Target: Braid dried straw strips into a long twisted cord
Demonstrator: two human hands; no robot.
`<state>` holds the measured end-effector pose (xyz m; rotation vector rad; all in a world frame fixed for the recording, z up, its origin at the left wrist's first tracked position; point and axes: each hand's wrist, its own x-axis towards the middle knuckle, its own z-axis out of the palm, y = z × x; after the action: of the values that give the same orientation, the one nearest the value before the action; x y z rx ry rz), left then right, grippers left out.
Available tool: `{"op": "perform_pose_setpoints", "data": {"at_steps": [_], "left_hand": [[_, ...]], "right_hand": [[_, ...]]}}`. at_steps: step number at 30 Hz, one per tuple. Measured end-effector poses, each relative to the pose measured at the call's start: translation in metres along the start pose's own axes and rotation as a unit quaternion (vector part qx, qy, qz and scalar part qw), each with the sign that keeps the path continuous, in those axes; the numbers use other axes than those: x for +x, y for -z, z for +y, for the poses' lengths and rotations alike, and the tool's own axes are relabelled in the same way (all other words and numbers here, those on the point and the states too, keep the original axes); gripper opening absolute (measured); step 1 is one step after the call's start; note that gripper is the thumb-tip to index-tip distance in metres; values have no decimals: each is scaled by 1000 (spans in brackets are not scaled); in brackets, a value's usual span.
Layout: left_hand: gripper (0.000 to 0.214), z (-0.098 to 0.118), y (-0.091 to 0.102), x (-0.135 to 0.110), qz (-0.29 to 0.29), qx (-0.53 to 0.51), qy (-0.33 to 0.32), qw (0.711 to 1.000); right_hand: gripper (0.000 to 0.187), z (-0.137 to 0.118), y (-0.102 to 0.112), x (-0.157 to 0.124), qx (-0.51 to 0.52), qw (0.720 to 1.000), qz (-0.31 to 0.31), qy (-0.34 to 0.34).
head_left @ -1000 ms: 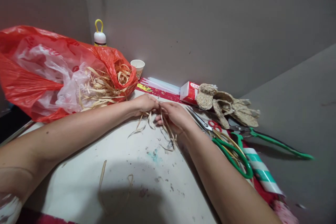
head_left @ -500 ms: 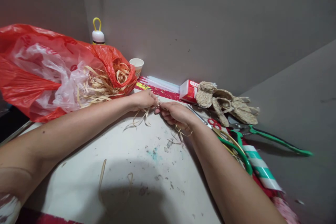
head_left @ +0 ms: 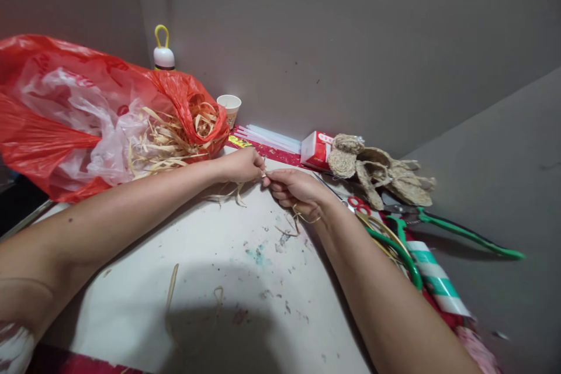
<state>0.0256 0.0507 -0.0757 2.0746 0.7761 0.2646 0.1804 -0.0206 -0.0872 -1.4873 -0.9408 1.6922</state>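
Thin fibre strips [head_left: 238, 193] are pale straw against a flat white desk [head_left: 197, 251], flecked dark and smudged teal. Along its right edge, a cylindrical roll [head_left: 439, 280] is banded green and white; at its far-left corner, a crumpled plastic bag [head_left: 52, 140] is red.

L hand [head_left: 245, 165], R hand [head_left: 298, 190] bare; R forearm [head_left: 372, 263] bare; L forearm [head_left: 131, 204] bare, w/ 1 sm. dark spot [head_left: 71, 220] twd elbow; L sleeve [head_left: 17, 346] whitish w/ darker patches, only part in view, pattern unclear
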Motion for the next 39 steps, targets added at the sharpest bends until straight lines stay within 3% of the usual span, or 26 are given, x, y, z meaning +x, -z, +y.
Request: {"op": "perform_pose_setpoints", "data": {"at_steps": [7, 10, 14, 17, 20, 26, 32, 37, 39], "left_hand": [[9, -2, 1, 2, 26, 64, -10, 998], [9, 3, 3, -1, 29, 62, 23, 997], [15, 10, -3, -5, -17, -78, 84, 993], [13, 15, -14, -7, -54, -211, 136, 966], [14, 18, -28, -10, -43, -257, 168, 951], [20, 17, -39, -14, 2, -174, 148, 973], [21, 15, -42, -15, 32, -102, 125, 986], [18, 18, -24, -12, -36, -96, 128, 987], [14, 19, -11, -10, 9, -68, 109, 992]], "right_hand": [[17, 4, -6, 2, -35, 998, 52, 32], [20, 3, -12, 2, -67, 992, 95, 45], [21, 2, -17, 0, -78, 989, 110, 54], [25, 3, -16, 0, -60, 992, 94, 52], [30, 5, -12, 0, -44, 994, 84, 50], [28, 8, -8, 1, -2, 998, 40, 51], [28, 7, -12, -1, -6, 997, 49, 68], [28, 4, -11, -4, -3, 998, 41, 57], [27, 4, -9, -4, 10, 998, 24, 59]]}}
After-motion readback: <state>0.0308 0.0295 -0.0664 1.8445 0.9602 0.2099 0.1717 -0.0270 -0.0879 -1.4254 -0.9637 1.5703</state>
